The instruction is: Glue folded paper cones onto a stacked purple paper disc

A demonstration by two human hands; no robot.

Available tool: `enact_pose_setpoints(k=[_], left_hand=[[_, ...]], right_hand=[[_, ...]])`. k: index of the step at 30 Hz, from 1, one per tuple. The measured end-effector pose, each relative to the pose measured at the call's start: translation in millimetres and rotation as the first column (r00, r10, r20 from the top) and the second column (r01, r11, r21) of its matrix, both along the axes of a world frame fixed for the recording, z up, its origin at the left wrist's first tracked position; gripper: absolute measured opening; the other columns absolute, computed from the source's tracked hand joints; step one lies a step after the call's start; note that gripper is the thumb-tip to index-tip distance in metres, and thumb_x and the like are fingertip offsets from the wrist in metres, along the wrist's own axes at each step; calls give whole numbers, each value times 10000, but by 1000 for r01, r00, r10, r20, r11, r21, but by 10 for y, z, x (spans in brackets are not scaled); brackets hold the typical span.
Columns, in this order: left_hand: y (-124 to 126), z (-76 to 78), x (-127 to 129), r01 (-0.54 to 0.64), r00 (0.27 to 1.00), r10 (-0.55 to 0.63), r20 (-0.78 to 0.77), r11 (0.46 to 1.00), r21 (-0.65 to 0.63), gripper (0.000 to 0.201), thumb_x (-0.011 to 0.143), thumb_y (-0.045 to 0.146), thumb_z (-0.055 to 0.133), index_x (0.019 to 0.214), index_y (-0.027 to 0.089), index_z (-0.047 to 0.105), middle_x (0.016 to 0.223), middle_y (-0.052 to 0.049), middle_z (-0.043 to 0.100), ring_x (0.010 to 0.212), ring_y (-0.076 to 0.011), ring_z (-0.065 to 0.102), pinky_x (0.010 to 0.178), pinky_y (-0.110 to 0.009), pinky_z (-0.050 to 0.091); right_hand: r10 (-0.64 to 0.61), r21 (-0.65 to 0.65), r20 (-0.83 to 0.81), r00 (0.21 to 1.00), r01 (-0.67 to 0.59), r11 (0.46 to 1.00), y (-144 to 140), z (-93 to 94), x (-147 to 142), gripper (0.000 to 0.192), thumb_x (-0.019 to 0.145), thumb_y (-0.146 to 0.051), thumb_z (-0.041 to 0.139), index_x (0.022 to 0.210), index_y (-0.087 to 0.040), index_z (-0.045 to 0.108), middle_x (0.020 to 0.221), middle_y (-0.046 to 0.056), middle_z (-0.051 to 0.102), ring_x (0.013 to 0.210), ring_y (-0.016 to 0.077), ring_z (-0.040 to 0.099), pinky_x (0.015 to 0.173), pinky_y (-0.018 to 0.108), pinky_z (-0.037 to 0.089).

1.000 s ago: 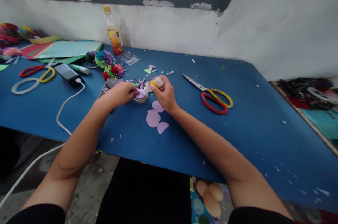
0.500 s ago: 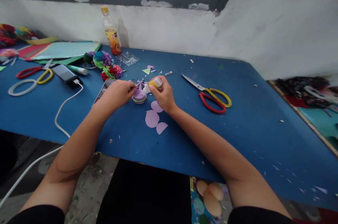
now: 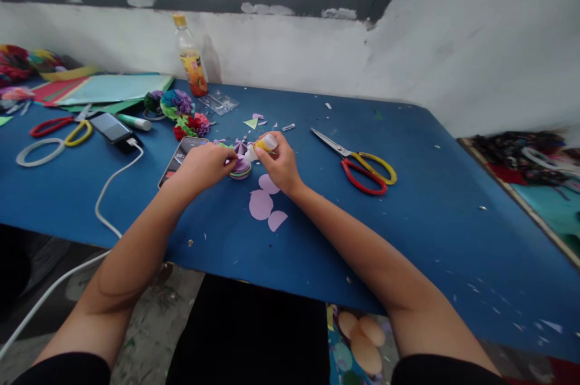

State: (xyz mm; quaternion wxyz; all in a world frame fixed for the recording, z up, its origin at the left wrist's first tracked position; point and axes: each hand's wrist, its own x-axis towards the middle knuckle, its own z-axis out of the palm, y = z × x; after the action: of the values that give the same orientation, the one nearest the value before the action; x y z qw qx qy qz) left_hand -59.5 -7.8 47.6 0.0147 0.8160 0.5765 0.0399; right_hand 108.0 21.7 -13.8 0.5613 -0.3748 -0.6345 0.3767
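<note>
At a blue table (image 3: 430,203) under a window, a person's two bare hands meet over a small stack of paper discs (image 3: 241,170), purple on top w/ green and other colours at the edges; left hand (image 3: 206,164) rests on the stack's left side, fingers curled down onto the top purple piece, thumb side toward the centre, grip closed on the paper as far as can be seen; right hand (image 3: 281,161) is closed round a small glue bottle (image 3: 264,144), yellow label, whitish cap end up and to the right, nozzle end angled down-left toward the stack; whether the nozzle touches the paper cannot be told. Just in front of the right hand lie three loose purple circles (image 3: 261,204), touching or overlapping, flat on the table; just beyond the stack, a few folded purple bits and small paper scraps. Right of the hands, apart from them, red-and-yellow scissors (image 3: 362,164) lie open, blades pointing back-left. Left of the hands, a dark phone (image 3: 181,155) lies partly under the left wrist; farther left, a second phone (image 3: 110,127) w/ white cable (image 3: 111,182) running off the table's front edge, a green marker (image 3: 135,122), another pair of scissors (image 3: 61,128), a white ring (image 3: 35,151). Behind, finished paper flowers (image 3: 181,108), a plastic bottle (image 3: 191,58) by the wall, coloured paper sheets (image 3: 113,87) at far left.
</note>
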Motion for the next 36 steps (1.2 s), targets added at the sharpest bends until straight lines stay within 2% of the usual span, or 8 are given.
enact_pose_setpoints(k=[9, 16, 23, 31, 36], left_hand=[[7, -5, -4, 28, 999, -28, -26, 1000, -4, 328, 876, 324, 413, 944, 213, 713, 857, -70, 714, 777, -216, 632, 593, -275, 398], [4, -24, -24, 39, 999, -39, 0, 999, -10, 305, 839, 397, 479, 944, 252, 726, 801, -64, 711, 744, -224, 631, 572, -278, 395], [16, -53, -12, 84, 995, -86, -40, 996, -38, 295, 833, 377, 485, 939, 240, 724, 921, -78, 707, 838, -263, 629, 625, -310, 430], [26, -63, -24, 125, 992, -126, -14, 991, -37, 271, 848, 335, 485, 954, 231, 712, 1005, -59, 681, 886, -238, 618, 573, -282, 379], [54, -68, -42, 140, 990, -140, 4, 989, -46, 269, 852, 355, 488, 933, 217, 704, 1058, -55, 653, 899, -238, 610, 607, -292, 403]], right_hand=[[4, 12, 2, 1000, -4, 1000, 4, -9, 9, 227, 734, -350, 601, 889, -229, 486, 823, 11, 587, 746, 163, 581, 715, 338, 507], [-6, 20, 1, 1000, 6, 1000, -2, -10, -1, 207, 736, -336, 594, 882, -238, 485, 816, 0, 590, 743, 153, 584, 721, 326, 517], [-62, 48, -9, 998, 63, 997, 26, -41, 3, 205, 734, -333, 580, 888, -232, 490, 802, 3, 582, 739, 153, 585, 695, 320, 510], [-140, 67, -16, 990, 140, 988, 31, -18, 16, 177, 751, -331, 563, 872, -240, 472, 782, -6, 563, 711, 148, 571, 699, 327, 508], [-185, 90, -33, 982, 187, 978, 15, -10, 20, 169, 762, -330, 550, 879, -244, 464, 801, -1, 550, 728, 150, 560, 675, 310, 498]])
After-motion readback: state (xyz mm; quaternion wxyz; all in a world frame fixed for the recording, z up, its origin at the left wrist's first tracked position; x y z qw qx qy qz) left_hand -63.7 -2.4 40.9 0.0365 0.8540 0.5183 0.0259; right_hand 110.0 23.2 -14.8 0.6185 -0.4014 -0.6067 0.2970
